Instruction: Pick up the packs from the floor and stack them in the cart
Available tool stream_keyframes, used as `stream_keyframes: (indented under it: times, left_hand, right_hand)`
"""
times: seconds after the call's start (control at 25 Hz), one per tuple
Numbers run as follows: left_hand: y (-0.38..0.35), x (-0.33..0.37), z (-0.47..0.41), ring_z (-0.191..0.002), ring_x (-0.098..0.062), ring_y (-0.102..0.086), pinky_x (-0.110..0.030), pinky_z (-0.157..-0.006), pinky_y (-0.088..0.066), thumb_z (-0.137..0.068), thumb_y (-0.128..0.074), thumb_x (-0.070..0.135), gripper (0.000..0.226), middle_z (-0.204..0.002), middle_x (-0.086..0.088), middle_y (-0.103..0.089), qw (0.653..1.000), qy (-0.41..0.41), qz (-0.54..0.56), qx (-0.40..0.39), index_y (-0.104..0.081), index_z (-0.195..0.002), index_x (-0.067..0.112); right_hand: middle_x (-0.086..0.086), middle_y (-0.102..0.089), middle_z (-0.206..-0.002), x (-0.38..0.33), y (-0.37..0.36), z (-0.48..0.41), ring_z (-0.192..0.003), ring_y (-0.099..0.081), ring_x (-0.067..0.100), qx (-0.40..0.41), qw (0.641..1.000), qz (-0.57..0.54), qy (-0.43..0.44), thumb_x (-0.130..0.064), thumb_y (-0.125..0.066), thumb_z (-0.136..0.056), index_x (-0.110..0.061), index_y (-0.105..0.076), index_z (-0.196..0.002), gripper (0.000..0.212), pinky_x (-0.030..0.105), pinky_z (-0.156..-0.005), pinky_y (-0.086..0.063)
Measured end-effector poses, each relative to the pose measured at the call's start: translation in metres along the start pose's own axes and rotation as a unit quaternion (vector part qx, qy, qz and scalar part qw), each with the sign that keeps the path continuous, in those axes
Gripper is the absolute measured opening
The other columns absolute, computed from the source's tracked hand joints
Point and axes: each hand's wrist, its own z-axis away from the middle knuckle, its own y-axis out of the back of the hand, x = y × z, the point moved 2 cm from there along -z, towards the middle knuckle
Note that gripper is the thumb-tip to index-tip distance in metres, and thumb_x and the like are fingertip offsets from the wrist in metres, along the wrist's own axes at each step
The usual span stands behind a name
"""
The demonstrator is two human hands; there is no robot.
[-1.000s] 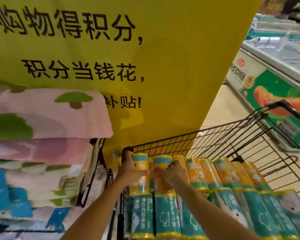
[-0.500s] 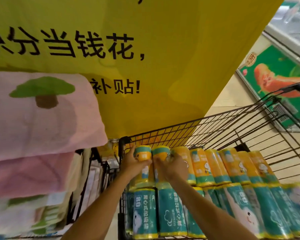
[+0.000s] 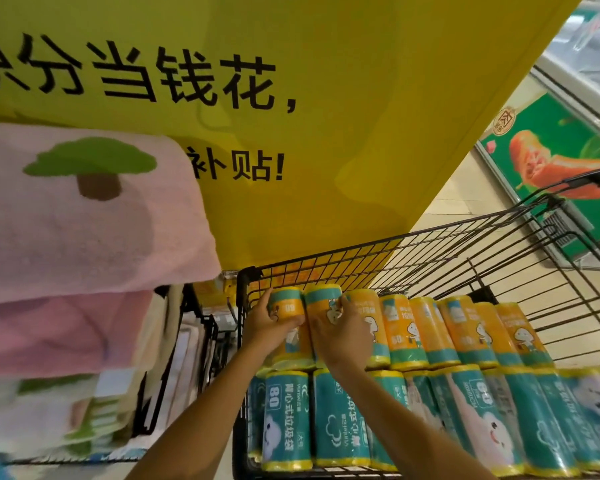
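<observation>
Both forearms reach over the wire cart [image 3: 243, 289]. The left hand [image 3: 267, 322] grips the far-left orange pack [image 3: 286, 299]. The right hand [image 3: 340, 332] curls round the neighbouring orange pack [image 3: 323, 299].

Big yellow banner [image 3: 326, 133] with black Chinese print is hanging across the back. Folded pink blankets [image 3: 84, 230] with a green tree print are sitting stacked on a dark wire rack [image 3: 212, 336] at left. Chest freezer [image 3: 568, 161] with a green sausage ad is standing at right on beige tile floor [image 3: 465, 188].
</observation>
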Motion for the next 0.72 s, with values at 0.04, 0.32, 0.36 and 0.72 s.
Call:
stream_keyframes:
  times: [0.04,0.32,0.36,0.72]
  left_hand:
    - [0.001,-0.002,0.0,-0.117,-0.023,-0.055,-0.039,-0.093,-0.05,-0.068,-0.085,0.024,0.099,-0.144,-0.006,-0.045,1.0,0.004,-0.006,-0.007,-0.026,-0.148,0.031]
    - [-0.001,-0.007,-0.001,-0.121,-0.023,-0.054,-0.035,-0.091,-0.051,-0.075,-0.079,0.031,0.097,-0.142,-0.01,-0.046,0.999,-0.017,-0.042,-0.03,-0.018,-0.15,0.031]
    - [-0.001,-0.007,-0.001,-0.12,-0.022,-0.055,-0.037,-0.093,-0.051,-0.075,-0.078,0.034,0.098,-0.141,-0.009,-0.047,0.998,-0.023,-0.055,-0.03,-0.016,-0.151,0.032]
    - [0.006,0.015,0.007,-0.125,-0.029,-0.049,-0.037,-0.094,-0.045,-0.091,-0.049,0.056,0.089,-0.145,-0.011,-0.043,0.944,-0.035,-0.319,-0.073,0.003,-0.153,0.02]
  right_hand:
    - [-0.002,-0.064,-0.121,0.002,0.001,0.0,-0.109,-0.059,0.021,0.001,1.0,0.015,0.012,-0.048,-0.062,-0.084,-0.024,-0.048,-0.135,0.058,0.032,-0.081,-0.049]
    - [0.001,-0.068,-0.107,0.005,0.014,0.001,-0.094,-0.06,0.023,0.01,0.996,0.068,0.059,-0.04,-0.062,-0.087,-0.024,-0.06,-0.115,0.032,0.026,-0.062,-0.033]
    - [0.001,-0.068,-0.107,0.006,0.013,0.0,-0.094,-0.059,0.022,0.005,0.995,0.079,0.065,-0.04,-0.061,-0.087,-0.024,-0.06,-0.115,0.031,0.026,-0.062,-0.032]
    - [0.006,-0.065,-0.11,0.004,0.022,-0.021,-0.1,-0.061,0.026,-0.07,0.974,0.179,0.122,-0.045,-0.06,-0.087,-0.022,-0.061,-0.12,0.04,0.028,-0.071,-0.043]
